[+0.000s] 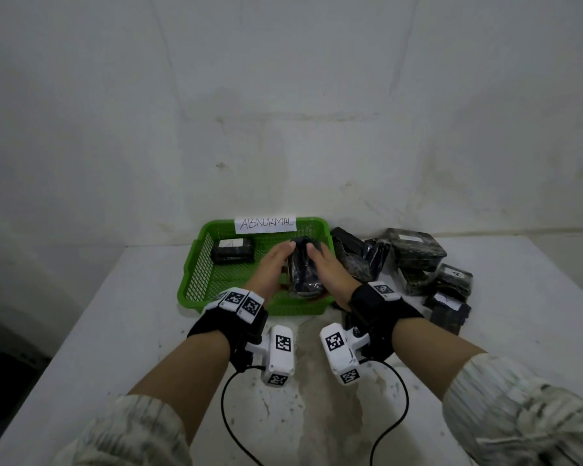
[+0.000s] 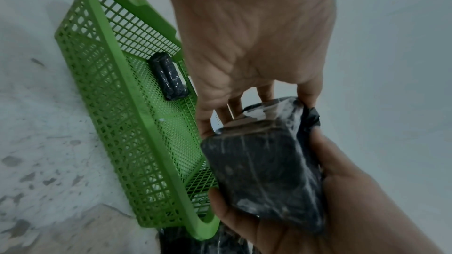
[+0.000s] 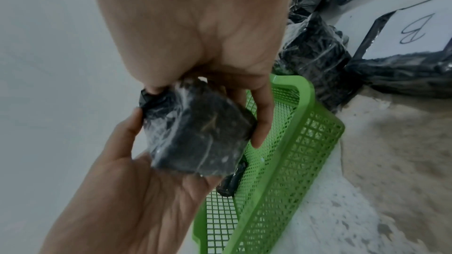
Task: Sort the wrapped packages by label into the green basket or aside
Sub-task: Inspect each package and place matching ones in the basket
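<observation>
Above the green basket (image 1: pixel 196 274), both hands held one black wrapped package (image 1: pixel 304 269) between them. From the head camera, the left hand (image 1: pixel 272 268) pressed on the left side of this package with its fingers curved along the plastic, and the right hand (image 1: pixel 330 270) closed on the right side in the same way. On the left wrist picture the left hand (image 2: pixel 244 32) touched the far end of the package (image 2: pixel 264 161) with its fingertips, while the right hand (image 2: pixel 330 210) carried it from below with the thumb and fingers bent around it. No label could be seen on the held package in any view. Inside the basket, close to the far left corner, a second package (image 1: pixel 232 251) lay flat with a white label on top that seemed to read "A". A white paper sign (image 1: pixel 265 224) with handwritten letters was fixed on the far rim of the basket. To the right of the basket, a pile of black packages (image 1: pixel 418 264) rested on the white table (image 1: pixel 115 331), and some of them showed white labels, one with "A" and one with "B" in the right wrist picture.
</observation>
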The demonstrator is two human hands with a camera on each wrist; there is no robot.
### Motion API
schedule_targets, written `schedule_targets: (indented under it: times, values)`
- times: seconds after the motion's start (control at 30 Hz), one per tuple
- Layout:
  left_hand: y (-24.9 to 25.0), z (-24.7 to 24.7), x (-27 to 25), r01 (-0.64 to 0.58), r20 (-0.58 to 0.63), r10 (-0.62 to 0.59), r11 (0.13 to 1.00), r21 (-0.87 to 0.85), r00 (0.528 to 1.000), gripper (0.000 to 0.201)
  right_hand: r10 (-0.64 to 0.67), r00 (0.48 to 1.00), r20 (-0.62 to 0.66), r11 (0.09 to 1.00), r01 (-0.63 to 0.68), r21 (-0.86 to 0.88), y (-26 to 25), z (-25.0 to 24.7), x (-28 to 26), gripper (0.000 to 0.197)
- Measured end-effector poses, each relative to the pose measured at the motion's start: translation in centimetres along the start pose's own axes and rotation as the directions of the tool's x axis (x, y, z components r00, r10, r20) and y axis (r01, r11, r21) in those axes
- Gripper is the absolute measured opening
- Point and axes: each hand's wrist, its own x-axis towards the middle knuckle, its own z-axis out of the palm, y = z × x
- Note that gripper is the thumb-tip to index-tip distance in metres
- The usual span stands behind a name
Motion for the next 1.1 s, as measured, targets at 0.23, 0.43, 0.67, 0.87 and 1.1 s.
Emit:
schedule_targets:
  times: [0.23, 0.43, 0.67, 0.87, 1.1]
  values:
    - [0.3, 0.7, 0.4, -0.051, -0.007, 0.052, 0.997, 0.054, 0.999, 0.044, -0.061, 0.987, -0.146, 0.996, 0.050, -0.080, 0.4, 0.7, 0.6, 0.034]
    - [-0.2, 0.6, 1.2, -0.089, -0.069, 0.090, 0.996, 0.019, 0.993, 0.044, -0.021, 1.000, -0.002, 0.999, 0.021, 0.024, -0.1, 0.1, 0.2, 0.043]
    - [-0.4, 0.9, 1.2, -0.062, -0.023, 0.062, 0.998, 0.018, 0.998, 0.054, -0.010, 1.000, 0.004, 1.000, 0.009, 0.028, 0.5, 0.1, 0.0, 0.049]
    - [-0.4, 0.3, 1.2, -0.045, -0.028, 0.046, 0.999, 0.024, 0.999, 0.052, 0.008, 0.997, 0.071, 1.000, -0.009, 0.014, 0.2, 0.1, 0.0, 0.065]
    - [-0.3, 0.2, 1.0, -0.045, -0.065, 0.046, 0.999, 0.007, 0.997, 0.051, 0.027, 0.993, 0.115, 0.999, -0.031, 0.034, 0.7, 0.0, 0.0, 0.089]
